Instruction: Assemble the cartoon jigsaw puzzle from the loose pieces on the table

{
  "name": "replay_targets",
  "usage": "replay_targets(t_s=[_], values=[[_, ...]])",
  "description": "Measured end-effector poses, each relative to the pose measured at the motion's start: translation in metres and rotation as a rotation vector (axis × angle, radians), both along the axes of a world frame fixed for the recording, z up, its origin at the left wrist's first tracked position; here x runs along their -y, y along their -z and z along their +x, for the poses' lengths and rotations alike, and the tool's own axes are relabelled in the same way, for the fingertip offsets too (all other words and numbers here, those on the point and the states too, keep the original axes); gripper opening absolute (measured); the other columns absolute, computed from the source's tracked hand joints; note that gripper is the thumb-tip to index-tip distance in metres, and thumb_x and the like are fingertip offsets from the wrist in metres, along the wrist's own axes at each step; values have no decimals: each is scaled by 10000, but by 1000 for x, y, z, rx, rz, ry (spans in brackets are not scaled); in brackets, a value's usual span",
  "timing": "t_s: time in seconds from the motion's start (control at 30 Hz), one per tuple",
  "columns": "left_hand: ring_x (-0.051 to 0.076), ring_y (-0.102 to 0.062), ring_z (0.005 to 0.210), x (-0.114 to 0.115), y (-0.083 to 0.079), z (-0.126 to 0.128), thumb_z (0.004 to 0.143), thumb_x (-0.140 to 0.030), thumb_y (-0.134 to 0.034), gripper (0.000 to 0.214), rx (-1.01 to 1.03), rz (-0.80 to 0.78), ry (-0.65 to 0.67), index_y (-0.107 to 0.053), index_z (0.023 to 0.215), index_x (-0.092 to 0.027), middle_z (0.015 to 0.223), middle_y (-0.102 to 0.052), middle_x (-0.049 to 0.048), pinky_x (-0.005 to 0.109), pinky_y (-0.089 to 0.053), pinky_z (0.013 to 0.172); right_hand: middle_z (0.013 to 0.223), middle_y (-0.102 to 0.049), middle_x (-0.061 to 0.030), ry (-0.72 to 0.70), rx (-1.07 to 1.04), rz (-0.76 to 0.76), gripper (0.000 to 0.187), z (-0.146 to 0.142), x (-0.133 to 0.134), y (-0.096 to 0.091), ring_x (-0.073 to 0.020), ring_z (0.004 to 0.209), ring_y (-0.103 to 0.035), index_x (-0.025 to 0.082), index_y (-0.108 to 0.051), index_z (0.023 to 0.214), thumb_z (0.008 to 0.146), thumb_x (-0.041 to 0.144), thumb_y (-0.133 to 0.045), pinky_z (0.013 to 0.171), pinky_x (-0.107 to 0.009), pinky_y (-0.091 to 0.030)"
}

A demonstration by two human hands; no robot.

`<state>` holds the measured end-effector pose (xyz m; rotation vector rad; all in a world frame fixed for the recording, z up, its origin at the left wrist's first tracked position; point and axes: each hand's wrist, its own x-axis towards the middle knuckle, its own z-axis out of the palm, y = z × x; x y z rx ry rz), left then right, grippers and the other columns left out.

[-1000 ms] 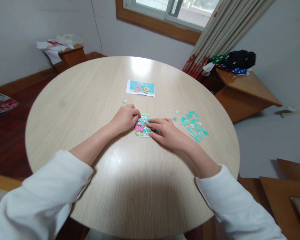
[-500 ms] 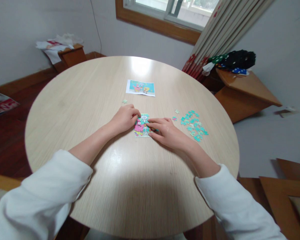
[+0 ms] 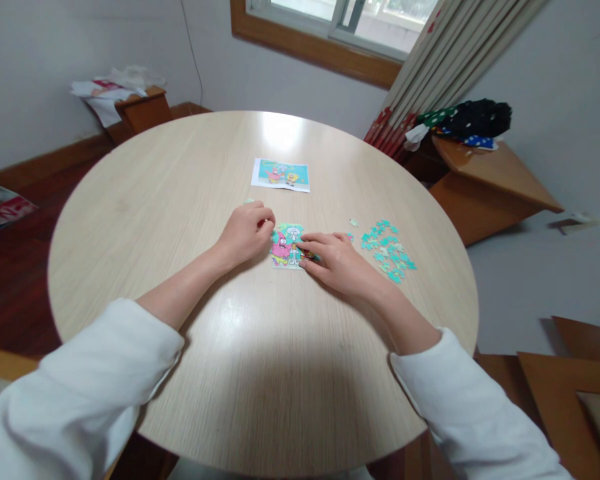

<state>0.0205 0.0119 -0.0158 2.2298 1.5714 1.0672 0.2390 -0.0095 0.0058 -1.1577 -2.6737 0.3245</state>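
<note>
A partly assembled jigsaw puzzle [image 3: 281,250] with a pink starfish figure and a pale long-nosed figure lies flat on the table. My right hand [image 3: 337,263] rests over its right side, fingers spread and touching it, covering part of the picture. At the puzzle's upper left corner is my left hand [image 3: 247,231], its fingers curled in and the thumb close to the forefinger. Whatever sits between those fingertips is hidden. One pale green puzzle piece [image 3: 249,201] shows just behind the left hand.
A printed reference picture [image 3: 284,175] lies beyond the puzzle on the round table [image 3: 180,173]. Several loose turquoise pieces [image 3: 387,250] are heaped to the right, with a single pale piece [image 3: 354,223] nearer. A wooden stool [image 3: 495,180] holding cloth stands beyond the right edge.
My left hand has drawn slightly up and left, off the puzzle's upper edge, uncovering more of it. The puzzle and my right hand have shifted slightly up and right.
</note>
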Motion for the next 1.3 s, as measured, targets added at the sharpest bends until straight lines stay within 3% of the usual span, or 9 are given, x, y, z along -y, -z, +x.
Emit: replay_targets(t_s=[0.5, 0.7, 0.93, 1.3], values=[[152, -476, 634, 2, -2, 0, 772, -156, -416, 258, -24, -42, 13, -580, 574, -175, 628, -503, 17, 318, -417, 691, 1286, -654, -140, 29, -40, 7, 297, 5, -7, 3, -264, 1214, -578, 192, -684, 1171, 935, 276, -524, 1027, -467, -342], [142, -467, 614, 3, -4, 1, 744, -142, -444, 205, -7, -43, 0, -540, 567, -176, 622, -524, 16, 317, -422, 679, 1051, -733, -107, 177, -203, 66, 197, 12, -17, 8, -245, 994, -657, 197, -714, 971, 897, 273, -549, 915, -412, -432], [146, -477, 631, 4, -4, 0, 729, -141, -463, 176, 12, -19, -10, -508, 565, -188, 634, -538, 16, 309, -405, 653, 838, -711, -78, 404, -265, 61, 119, 21, -25, 7, -224, 789, -640, 194, -660, 768, 814, 237, -559, 752, -366, -475], [133, -524, 657, 2, 0, -2, 729, -111, -518, 111, 58, 40, -17, -583, 677, -184, 681, -589, 0, 287, -427, 671, 777, -690, -56, 417, -156, 3, 123, 20, -25, 6, -179, 703, -605, 181, -670, 768, 794, 164, -551, 690, -305, -442]])
